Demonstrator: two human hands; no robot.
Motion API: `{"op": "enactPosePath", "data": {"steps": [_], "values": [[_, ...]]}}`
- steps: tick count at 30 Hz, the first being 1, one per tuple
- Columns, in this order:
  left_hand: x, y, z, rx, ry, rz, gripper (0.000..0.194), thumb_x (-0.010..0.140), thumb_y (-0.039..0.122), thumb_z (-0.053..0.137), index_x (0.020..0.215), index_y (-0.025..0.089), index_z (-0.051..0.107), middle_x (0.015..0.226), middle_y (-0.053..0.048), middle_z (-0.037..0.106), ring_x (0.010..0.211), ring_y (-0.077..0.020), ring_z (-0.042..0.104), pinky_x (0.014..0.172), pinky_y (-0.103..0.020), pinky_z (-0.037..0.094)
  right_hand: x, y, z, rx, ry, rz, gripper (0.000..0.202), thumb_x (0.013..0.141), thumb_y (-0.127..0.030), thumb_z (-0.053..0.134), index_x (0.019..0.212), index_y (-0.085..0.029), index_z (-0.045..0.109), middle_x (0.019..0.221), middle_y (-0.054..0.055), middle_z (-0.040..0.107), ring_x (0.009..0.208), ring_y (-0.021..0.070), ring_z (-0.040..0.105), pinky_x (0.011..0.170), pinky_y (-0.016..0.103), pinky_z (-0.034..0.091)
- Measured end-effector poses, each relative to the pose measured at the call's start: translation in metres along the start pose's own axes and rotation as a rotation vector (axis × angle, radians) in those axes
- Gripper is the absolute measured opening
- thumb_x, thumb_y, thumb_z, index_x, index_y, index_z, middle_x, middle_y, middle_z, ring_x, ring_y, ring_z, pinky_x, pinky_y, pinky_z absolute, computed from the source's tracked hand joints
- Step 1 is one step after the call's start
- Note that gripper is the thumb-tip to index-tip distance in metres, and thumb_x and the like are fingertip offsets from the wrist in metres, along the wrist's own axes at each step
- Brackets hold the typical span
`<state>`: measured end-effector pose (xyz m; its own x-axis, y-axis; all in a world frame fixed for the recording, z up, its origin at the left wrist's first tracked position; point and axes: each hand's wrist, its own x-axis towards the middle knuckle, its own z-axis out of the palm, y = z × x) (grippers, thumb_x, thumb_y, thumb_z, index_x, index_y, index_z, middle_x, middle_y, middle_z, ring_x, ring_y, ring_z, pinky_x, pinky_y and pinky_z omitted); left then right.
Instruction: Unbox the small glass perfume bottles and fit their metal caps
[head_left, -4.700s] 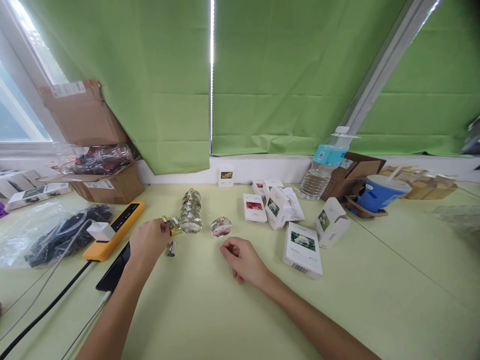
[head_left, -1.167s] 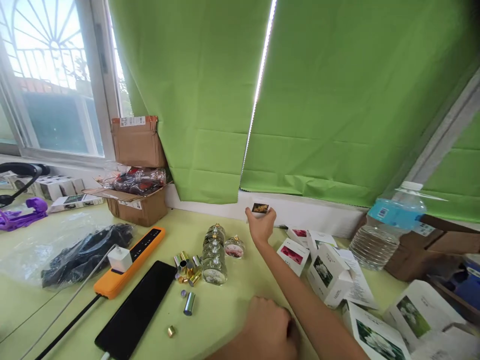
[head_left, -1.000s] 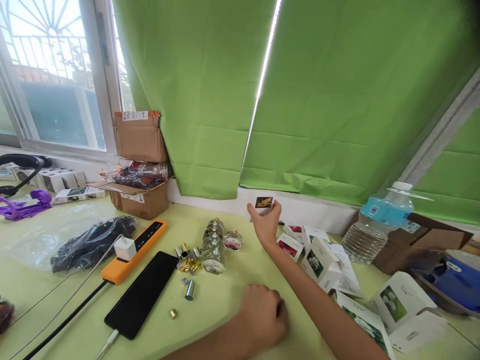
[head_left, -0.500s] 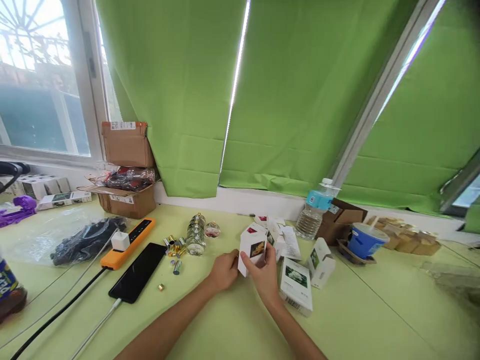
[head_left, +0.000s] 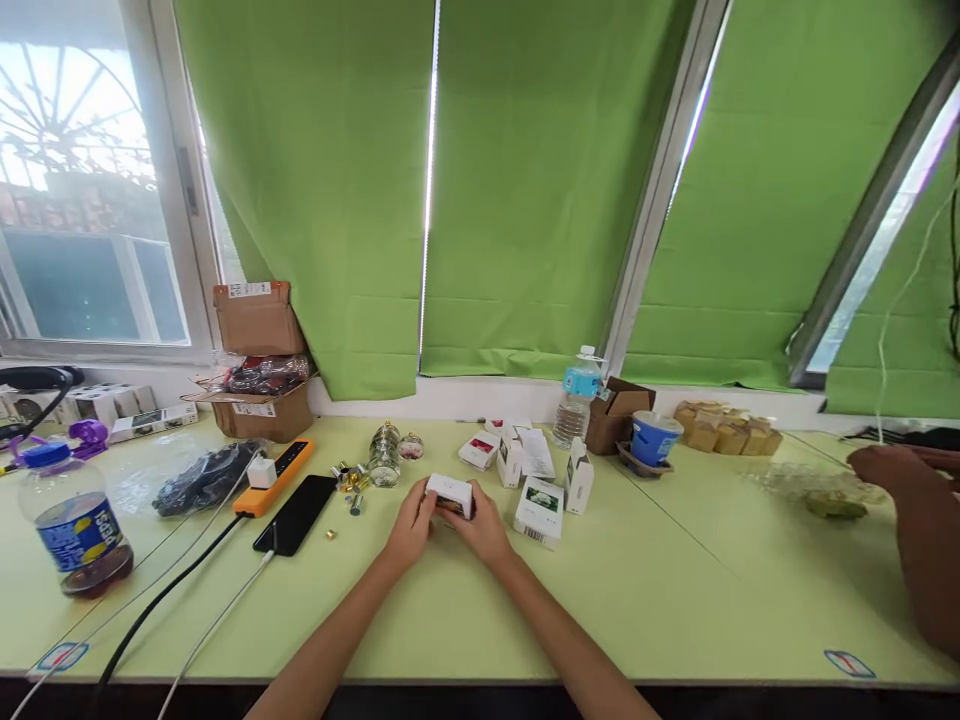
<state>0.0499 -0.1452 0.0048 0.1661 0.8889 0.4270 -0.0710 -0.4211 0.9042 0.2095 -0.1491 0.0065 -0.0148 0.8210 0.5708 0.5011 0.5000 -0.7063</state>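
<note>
A small white printed box (head_left: 450, 490) is held between my two hands above the table, its white top face toward me and a dark picture on its front. My left hand (head_left: 409, 522) grips its left side, fingers closed round the edge. On the other side, my right hand (head_left: 484, 528) wraps its right edge and underside. Just right of them are a white box with a flower picture (head_left: 540, 508), an upright box (head_left: 578, 478) and a red-pictured box (head_left: 478, 450). Glass bottles (head_left: 384, 458) and small shiny caps (head_left: 355, 502) stand to the left.
Left lie a phone (head_left: 298, 512), an orange power strip (head_left: 262, 495), cables and a Pepsi bottle (head_left: 79, 530). Behind are a water bottle (head_left: 575, 410), a blue cup (head_left: 655, 440) and cartons (head_left: 262, 415). Another person's arm (head_left: 919, 530) reaches in at the right, near a plastic bag.
The view has shifted, bringing in another person's arm at the right. My hands have turned the box from upright to tilted, and my left hand has moved onto its side. A red-pictured box now shows uncovered.
</note>
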Motion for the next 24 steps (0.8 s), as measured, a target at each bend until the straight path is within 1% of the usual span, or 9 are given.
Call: {"op": "enactPosePath", "data": {"steps": [1,3,5,7,9,13,17,20,24], "values": [[0.002,-0.001,-0.002,-0.029,0.003,-0.030,0.046,0.088,0.051,0.048,0.117,0.017,0.056,0.104,-0.009,0.064,0.093,-0.0208,0.058,0.078,-0.031,0.051,-0.002,-0.003,-0.001,-0.036,-0.030,-0.046,0.031,0.075,-0.042,0.067,0.094,-0.019,0.057,0.083,0.004,0.067,0.076,0.0224,0.063,0.069,0.034,0.052],[0.005,-0.005,-0.007,-0.095,0.017,-0.098,0.047,0.088,0.051,0.047,0.118,0.016,0.054,0.115,-0.011,0.060,0.101,-0.0221,0.055,0.079,-0.031,0.051,-0.005,-0.009,-0.001,-0.061,-0.111,-0.158,0.035,0.080,-0.037,0.062,0.110,-0.020,0.058,0.102,0.008,0.067,0.092,0.0240,0.063,0.083,0.037,0.051],[0.008,-0.009,-0.012,-0.108,0.015,-0.132,0.047,0.088,0.052,0.046,0.116,0.015,0.055,0.114,-0.010,0.059,0.100,-0.0221,0.055,0.079,-0.030,0.050,-0.007,-0.013,0.000,-0.072,-0.204,-0.251,0.061,0.080,-0.034,0.064,0.135,-0.021,0.043,0.129,0.012,0.055,0.118,0.0258,0.053,0.100,0.041,0.043],[0.009,-0.013,-0.015,-0.121,-0.007,-0.150,0.044,0.087,0.050,0.050,0.112,0.015,0.057,0.109,-0.008,0.061,0.098,-0.0204,0.054,0.082,-0.029,0.048,-0.007,-0.014,0.002,-0.106,-0.282,-0.283,0.081,0.078,-0.036,0.067,0.147,-0.022,0.027,0.142,0.013,0.043,0.130,0.0265,0.043,0.108,0.042,0.035],[0.011,-0.016,-0.016,-0.142,-0.036,-0.169,0.042,0.086,0.049,0.052,0.108,0.014,0.058,0.102,-0.007,0.062,0.094,-0.0189,0.054,0.082,-0.027,0.047,-0.007,-0.011,0.004,-0.141,-0.299,-0.266,0.089,0.078,-0.041,0.068,0.150,-0.023,0.019,0.143,0.013,0.042,0.131,0.0267,0.041,0.109,0.043,0.034],[0.018,-0.020,-0.014,-0.203,-0.135,-0.240,0.044,0.084,0.050,0.052,0.109,0.014,0.057,0.091,-0.005,0.062,0.081,-0.0168,0.056,0.070,-0.025,0.049,-0.001,-0.001,0.005,-0.251,-0.252,-0.249,0.096,0.073,-0.054,0.071,0.149,-0.024,0.021,0.137,0.013,0.045,0.126,0.0295,0.044,0.105,0.044,0.037],[0.020,-0.022,-0.016,-0.244,-0.244,-0.302,0.047,0.082,0.042,0.054,0.122,0.017,0.051,0.100,-0.006,0.063,0.079,-0.0169,0.060,0.065,-0.028,0.052,0.009,0.003,-0.001,-0.419,-0.274,-0.292,0.097,0.068,-0.059,0.073,0.147,-0.025,0.028,0.135,0.014,0.047,0.125,0.0335,0.043,0.104,0.048,0.034],[0.021,-0.021,-0.024,-0.229,-0.259,-0.329,0.050,0.079,0.035,0.057,0.126,0.020,0.049,0.102,-0.007,0.062,0.078,-0.0163,0.061,0.063,-0.029,0.054,0.011,0.003,-0.005,-0.471,-0.302,-0.298,0.093,0.068,-0.060,0.074,0.144,-0.026,0.033,0.133,0.013,0.050,0.123,0.0337,0.045,0.103,0.049,0.034],[0.023,-0.019,-0.033,-0.200,-0.241,-0.350,0.053,0.075,0.026,0.058,0.127,0.020,0.048,0.091,-0.004,0.063,0.073,-0.0160,0.062,0.061,-0.027,0.053,0.009,0.001,-0.002,-0.426,-0.294,-0.278,0.082,0.073,-0.060,0.069,0.141,-0.026,0.038,0.127,0.011,0.055,0.117,0.0303,0.050,0.099,0.046,0.039]]}}
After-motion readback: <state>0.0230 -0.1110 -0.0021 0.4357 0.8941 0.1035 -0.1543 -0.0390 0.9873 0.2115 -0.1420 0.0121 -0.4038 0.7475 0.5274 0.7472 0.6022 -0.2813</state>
